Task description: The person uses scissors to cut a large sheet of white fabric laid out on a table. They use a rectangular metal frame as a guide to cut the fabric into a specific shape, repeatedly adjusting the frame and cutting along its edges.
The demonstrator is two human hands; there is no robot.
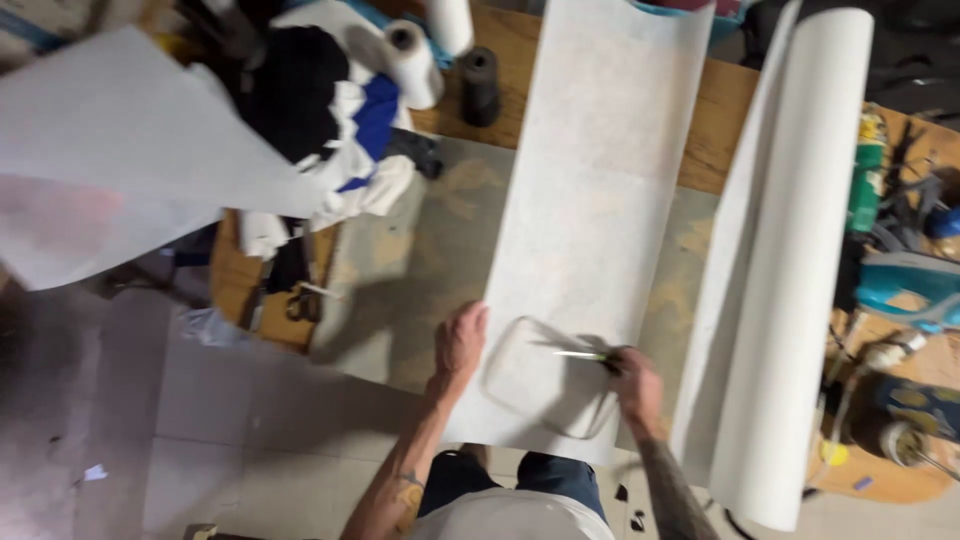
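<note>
A clear template (548,385) lies flat on the white sheet (590,200), near its front edge. The left hand (460,340) presses its left edge, fingers spread; the right hand (636,380) grips a pen (582,355) over it. Blur hides the pen's tip.

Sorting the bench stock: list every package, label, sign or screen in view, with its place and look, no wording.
No screens or signs show; any labels are too blurred to make out.
Green bottle-like container: right edge of the bench, upright, green with a yellowish top.
Fabric roll: right of the spread white sheet, long white cylinder, unlabelled.
Thread cones: top centre, one dark, one white.
</note>
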